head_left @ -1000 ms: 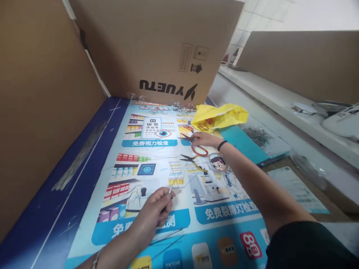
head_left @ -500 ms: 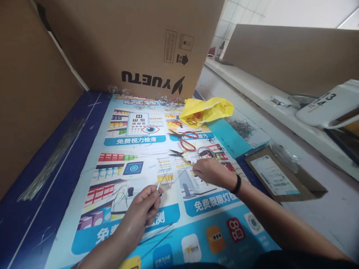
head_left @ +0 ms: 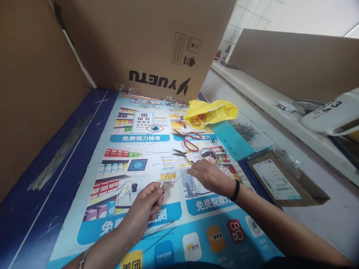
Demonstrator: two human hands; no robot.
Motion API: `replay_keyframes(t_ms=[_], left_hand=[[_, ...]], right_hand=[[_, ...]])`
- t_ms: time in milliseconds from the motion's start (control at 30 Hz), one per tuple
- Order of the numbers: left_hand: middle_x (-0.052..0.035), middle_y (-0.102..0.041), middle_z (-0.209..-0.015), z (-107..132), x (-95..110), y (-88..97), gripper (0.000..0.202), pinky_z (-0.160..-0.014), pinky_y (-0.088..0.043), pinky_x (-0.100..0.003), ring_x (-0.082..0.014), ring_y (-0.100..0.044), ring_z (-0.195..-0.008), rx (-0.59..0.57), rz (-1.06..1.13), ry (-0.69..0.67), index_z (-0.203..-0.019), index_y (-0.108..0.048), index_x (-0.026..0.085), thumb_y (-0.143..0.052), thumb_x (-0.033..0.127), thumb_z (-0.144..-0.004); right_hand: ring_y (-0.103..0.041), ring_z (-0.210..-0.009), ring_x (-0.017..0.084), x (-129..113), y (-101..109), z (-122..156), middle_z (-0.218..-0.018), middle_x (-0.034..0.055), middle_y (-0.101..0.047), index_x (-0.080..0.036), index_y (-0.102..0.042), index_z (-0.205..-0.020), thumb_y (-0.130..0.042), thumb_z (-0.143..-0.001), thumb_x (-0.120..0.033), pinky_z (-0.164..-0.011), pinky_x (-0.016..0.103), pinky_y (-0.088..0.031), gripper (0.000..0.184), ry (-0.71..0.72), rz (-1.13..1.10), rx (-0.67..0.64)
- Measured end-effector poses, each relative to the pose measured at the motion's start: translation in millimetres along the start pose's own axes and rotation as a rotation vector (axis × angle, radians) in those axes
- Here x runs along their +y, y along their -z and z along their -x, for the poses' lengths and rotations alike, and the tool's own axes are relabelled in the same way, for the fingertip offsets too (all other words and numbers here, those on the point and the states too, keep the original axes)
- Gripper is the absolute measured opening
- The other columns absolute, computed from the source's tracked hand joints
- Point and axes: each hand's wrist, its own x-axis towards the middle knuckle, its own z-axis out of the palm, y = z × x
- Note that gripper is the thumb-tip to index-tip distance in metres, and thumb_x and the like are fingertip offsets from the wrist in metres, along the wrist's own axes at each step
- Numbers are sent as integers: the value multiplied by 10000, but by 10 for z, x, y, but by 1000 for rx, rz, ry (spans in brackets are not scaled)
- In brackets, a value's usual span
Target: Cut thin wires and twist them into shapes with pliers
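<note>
My left hand (head_left: 147, 205) is closed in a pinch on a thin white-tipped stick or wire (head_left: 162, 183), held just above the printed poster (head_left: 134, 179). Fine metal wires (head_left: 171, 173) fan out from that tip over the poster. My right hand (head_left: 206, 175), a black band on its wrist, rests on the poster with fingers curled at the wires' far ends, next to small yellow-handled pliers (head_left: 183, 155). What its fingers hold is too small to make out. Red-handled scissors (head_left: 190, 140) lie just beyond the pliers.
A cardboard box marked YUETU (head_left: 146, 45) stands at the back and a cardboard wall (head_left: 33, 93) on the left. A yellow plastic bag (head_left: 210, 111), a pile of small metal bits (head_left: 246, 130), a bundle of wires (head_left: 61, 149) and a labelled brown parcel (head_left: 283, 179) lie around.
My right hand left the red scissors at the back and came down to the wires by the pliers. My left hand kept its pinch on the stick.
</note>
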Motion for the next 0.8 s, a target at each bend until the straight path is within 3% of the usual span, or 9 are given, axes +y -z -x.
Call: replay_keyframes(t_ms=[100, 267, 467, 800], left_hand=[[70, -403, -575, -7, 14, 2, 213, -388, -109, -189, -16, -169, -396, -7, 12, 10, -850, -510, 174, -556, 376, -805], [72, -393, -569, -8, 8, 2, 210, -389, -100, -190, -16, -167, -398, -6, 15, 11, -846, -504, 171, -545, 374, -815], [76, -396, -567, -5, 9, 0, 200, -386, -111, -188, -18, -169, -392, 5, 8, 18, -868, -508, 177, -533, 370, -819], [62, -409, -579, -17, 7, 31, 235, -392, -126, -199, -19, -196, -397, -45, 21, -5, -717, -435, 177, -521, 361, -836]], right_hand=[[-454, -789, 155, -16, 78, 49, -840, 55, -564, -159, -568, -965, -365, -924, -133, -689, 299, -312, 209, 135, 13, -12], [-418, -720, 151, -29, 75, -11, -777, 21, -546, -165, -535, -806, -361, -936, -145, -668, 313, -291, 218, 338, 137, -56], [-410, -705, 144, 99, 84, -95, -773, 23, -539, -158, -515, -779, -349, -940, -132, -640, 310, -269, 232, 387, 242, -29], [-428, -732, 141, 235, 118, -374, -794, 28, -537, -156, -522, -806, -324, -941, -112, -654, 306, -275, 243, 533, 252, -70]])
